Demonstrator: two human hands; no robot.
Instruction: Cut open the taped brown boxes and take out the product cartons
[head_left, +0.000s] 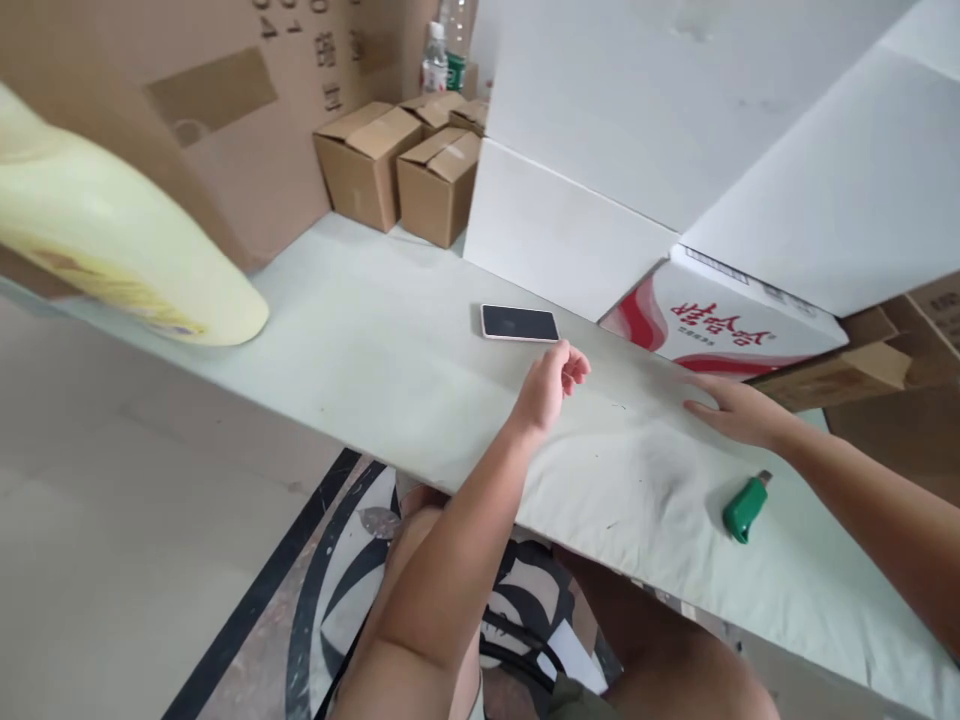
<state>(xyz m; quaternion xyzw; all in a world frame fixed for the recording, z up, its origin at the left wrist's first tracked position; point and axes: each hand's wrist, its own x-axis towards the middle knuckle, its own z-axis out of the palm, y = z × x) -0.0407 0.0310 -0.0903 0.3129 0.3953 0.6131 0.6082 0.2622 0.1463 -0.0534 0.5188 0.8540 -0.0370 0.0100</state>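
Observation:
My left hand is over the pale cloth-covered table, just below a smartphone lying with its dark screen up. Its fingers are curled in, and I cannot make out what, if anything, is between them. To the right, my right hand lies low over the cloth near a white and red carton, its fingers stretched out and the thumb apart; its fingertips are blurred. A green-handled tool with a short metal end rests on the cloth below my right hand.
A pale yellow rounded object reaches over the table's left end. Small brown boxes and a plastic bottle stand at the back. Large white boxes and the white and red carton line the far edge. Wrinkles cross the cloth.

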